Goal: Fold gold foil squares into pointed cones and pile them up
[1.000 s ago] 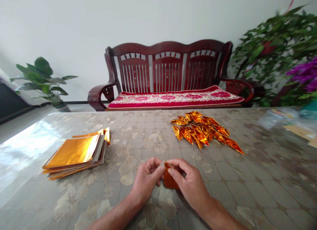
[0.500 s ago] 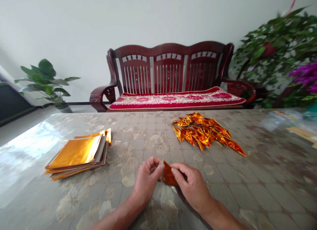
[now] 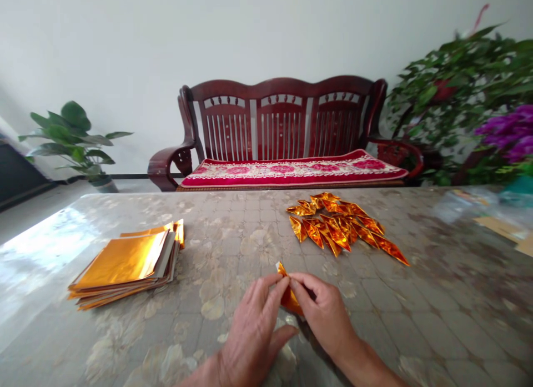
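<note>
The person's right hand (image 3: 322, 312) has its grip closed, thumb and index finger pinched together on the folded foil piece (image 3: 292, 302). The left hand (image 3: 256, 326) brings its index and middle fingers against the same piece, right beside the right fingertips, while its thumb stands apart from them, pointing across below the foil; whether those fingers clamp it or only press it, one cannot tell.

The foil piece sits between the two hands, over the near middle of the patterned desk (image 3: 233, 231). Its upper tip, with a pale end, sticks up past the fingers, and its wider orange part shows below them, partly hidden by the hands.

Beyond the hands and a little to the right, a cluster of folded orange foil shapes (image 3: 339, 223) lies on the desk. Well apart on the left rests a stack of foil sheets (image 3: 125, 262), its edges uneven. Clear plastic wrapping (image 3: 464, 202) lies at the far right. Behind the desk stands a dark red wooden bench (image 3: 281, 120) with a red and white floral cushion (image 3: 287, 170).
</note>
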`<action>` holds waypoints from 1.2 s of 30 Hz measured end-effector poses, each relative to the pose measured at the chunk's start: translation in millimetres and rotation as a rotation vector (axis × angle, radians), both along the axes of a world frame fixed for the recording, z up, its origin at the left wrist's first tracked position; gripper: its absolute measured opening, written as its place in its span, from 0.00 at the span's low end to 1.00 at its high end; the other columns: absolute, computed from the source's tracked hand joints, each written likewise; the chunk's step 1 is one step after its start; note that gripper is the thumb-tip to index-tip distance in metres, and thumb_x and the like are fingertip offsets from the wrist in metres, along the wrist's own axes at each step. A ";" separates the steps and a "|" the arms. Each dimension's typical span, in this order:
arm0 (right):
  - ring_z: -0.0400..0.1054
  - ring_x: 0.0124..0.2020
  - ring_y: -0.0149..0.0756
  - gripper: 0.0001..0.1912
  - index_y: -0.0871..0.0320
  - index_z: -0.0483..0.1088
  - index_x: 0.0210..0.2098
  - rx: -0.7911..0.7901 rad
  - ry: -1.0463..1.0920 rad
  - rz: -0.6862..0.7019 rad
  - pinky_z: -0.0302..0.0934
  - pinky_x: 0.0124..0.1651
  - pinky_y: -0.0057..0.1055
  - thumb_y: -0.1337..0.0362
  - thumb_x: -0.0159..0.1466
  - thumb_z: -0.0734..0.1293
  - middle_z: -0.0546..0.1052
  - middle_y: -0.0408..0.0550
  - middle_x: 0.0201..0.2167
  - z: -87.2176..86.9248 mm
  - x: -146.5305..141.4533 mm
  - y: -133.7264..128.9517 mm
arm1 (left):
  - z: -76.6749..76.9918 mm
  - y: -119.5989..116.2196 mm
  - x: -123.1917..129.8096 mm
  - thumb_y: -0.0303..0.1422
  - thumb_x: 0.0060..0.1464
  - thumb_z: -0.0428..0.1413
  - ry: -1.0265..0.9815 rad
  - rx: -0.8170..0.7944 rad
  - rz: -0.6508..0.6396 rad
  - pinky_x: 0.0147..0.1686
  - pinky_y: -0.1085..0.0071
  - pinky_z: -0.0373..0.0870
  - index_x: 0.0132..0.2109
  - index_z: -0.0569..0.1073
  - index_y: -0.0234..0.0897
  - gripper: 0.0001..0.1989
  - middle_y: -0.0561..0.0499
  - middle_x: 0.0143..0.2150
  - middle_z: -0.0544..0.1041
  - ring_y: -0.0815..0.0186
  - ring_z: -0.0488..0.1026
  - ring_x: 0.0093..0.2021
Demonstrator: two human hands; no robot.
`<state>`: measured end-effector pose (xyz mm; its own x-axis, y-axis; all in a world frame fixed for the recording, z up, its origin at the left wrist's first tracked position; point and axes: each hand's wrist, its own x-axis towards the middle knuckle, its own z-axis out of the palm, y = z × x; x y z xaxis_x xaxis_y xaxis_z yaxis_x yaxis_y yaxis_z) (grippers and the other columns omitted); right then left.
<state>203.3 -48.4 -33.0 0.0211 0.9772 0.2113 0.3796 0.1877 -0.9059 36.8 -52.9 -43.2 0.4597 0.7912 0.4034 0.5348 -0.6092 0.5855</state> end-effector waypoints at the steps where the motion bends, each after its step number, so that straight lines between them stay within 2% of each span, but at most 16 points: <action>1: 0.75 0.36 0.39 0.16 0.57 0.79 0.41 -0.022 0.037 0.016 0.68 0.40 0.29 0.56 0.69 0.62 0.81 0.48 0.35 1.0 -0.2 -0.6 | -0.8 0.6 0.4 0.20 0.48 0.59 0.007 -0.003 0.004 0.58 0.55 0.69 0.65 0.60 0.44 0.38 0.44 0.60 0.69 0.54 0.68 0.58; 4: 0.75 0.36 0.38 0.19 0.58 0.78 0.45 -0.079 0.148 0.066 0.68 0.40 0.29 0.53 0.70 0.60 0.81 0.48 0.35 3.4 -1.0 -2.8 | -2.2 4.2 1.0 0.19 0.50 0.56 -0.027 -0.022 0.003 0.57 0.57 0.70 0.64 0.61 0.44 0.35 0.44 0.58 0.70 0.56 0.69 0.57; 6: 0.74 0.32 0.36 0.20 0.58 0.77 0.46 -0.114 0.200 0.082 0.68 0.37 0.28 0.53 0.70 0.60 0.80 0.47 0.31 3.6 -1.7 -3.8 | -2.5 6.7 1.0 0.17 0.51 0.53 -0.075 -0.041 -0.015 0.56 0.60 0.70 0.63 0.62 0.44 0.33 0.45 0.56 0.71 0.59 0.70 0.56; 8: 0.73 0.29 0.35 0.19 0.58 0.77 0.46 -0.140 0.226 0.080 0.68 0.33 0.27 0.53 0.69 0.61 0.79 0.45 0.27 2.7 -2.7 -3.8 | -2.3 8.4 1.1 0.15 0.51 0.49 -0.127 -0.060 -0.033 0.56 0.64 0.70 0.61 0.63 0.44 0.33 0.47 0.54 0.72 0.62 0.70 0.55; 10: 0.73 0.29 0.36 0.17 0.58 0.77 0.46 -0.134 0.215 0.068 0.68 0.32 0.27 0.56 0.68 0.62 0.79 0.45 0.28 1.0 -3.8 -3.0 | -1.4 9.4 1.3 0.15 0.51 0.49 -0.175 -0.078 -0.032 0.54 0.65 0.71 0.60 0.65 0.44 0.31 0.47 0.52 0.73 0.63 0.71 0.52; 15: 0.74 0.39 0.38 0.13 0.55 0.78 0.44 0.038 0.027 0.049 0.69 0.43 0.32 0.67 0.65 0.62 0.80 0.48 0.38 -3.1 -4.9 -0.7 | 1.4 12.6 2.3 0.23 0.54 0.53 -0.323 -0.170 0.102 0.46 0.67 0.72 0.49 0.73 0.41 0.17 0.49 0.44 0.77 0.62 0.75 0.44; 20: 0.71 0.38 0.36 0.19 0.52 0.76 0.45 0.168 -0.148 -0.006 0.67 0.43 0.31 0.75 0.58 0.63 0.77 0.46 0.39 -6.2 -3.7 0.3 | 4.2 18.6 2.7 0.32 0.54 0.56 -0.541 -0.460 0.255 0.34 0.72 0.71 0.39 0.76 0.37 0.07 0.52 0.32 0.78 0.64 0.75 0.32; 23: 0.70 0.40 0.37 0.20 0.52 0.75 0.46 0.168 -0.165 -0.073 0.66 0.43 0.30 0.74 0.56 0.66 0.75 0.46 0.42 -6.2 -2.5 1.9 | 8.0 21.6 3.2 0.40 0.52 0.59 -0.707 -0.634 0.269 0.27 0.73 0.70 0.36 0.75 0.35 0.11 0.53 0.26 0.76 0.66 0.73 0.26; 26: 0.70 0.39 0.36 0.14 0.53 0.74 0.45 0.143 -0.100 -0.056 0.65 0.42 0.29 0.70 0.61 0.66 0.75 0.47 0.42 -3.0 -1.0 3.3 | 10.5 23.2 3.4 0.46 0.50 0.61 -0.818 -0.751 0.277 0.25 0.74 0.70 0.39 0.74 0.35 0.18 0.53 0.26 0.77 0.66 0.73 0.26; 29: 0.70 0.38 0.35 0.09 0.55 0.76 0.40 0.092 -0.007 -0.010 0.63 0.41 0.29 0.63 0.66 0.63 0.76 0.46 0.37 1.0 0.8 3.9 | 9.6 23.2 3.2 0.48 0.50 0.62 -0.836 -0.800 0.248 0.23 0.76 0.68 0.41 0.73 0.34 0.21 0.54 0.26 0.76 0.69 0.72 0.23; 33: 0.68 0.29 0.34 0.15 0.57 0.76 0.37 -0.077 0.164 0.016 0.62 0.34 0.27 0.55 0.68 0.62 0.74 0.41 0.25 0.1 2.9 5.5 | 6.3 22.8 2.4 0.48 0.52 0.62 -0.805 -0.830 0.196 0.23 0.78 0.67 0.40 0.73 0.33 0.20 0.54 0.26 0.77 0.71 0.71 0.23; 36: 0.65 0.24 0.32 0.16 0.58 0.76 0.36 -0.166 0.276 0.017 0.59 0.28 0.26 0.53 0.66 0.63 0.71 0.39 0.21 -2.4 3.4 6.4 | 4.0 22.9 1.6 0.47 0.53 0.62 -0.821 -0.852 0.192 0.23 0.79 0.67 0.39 0.74 0.33 0.19 0.53 0.28 0.77 0.72 0.71 0.23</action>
<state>206.8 -42.0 -35.4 0.0392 0.9985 0.0378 0.1134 0.0331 -0.9930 38.4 -30.0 -39.2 0.1553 0.9738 -0.1659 -0.1475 0.1889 0.9708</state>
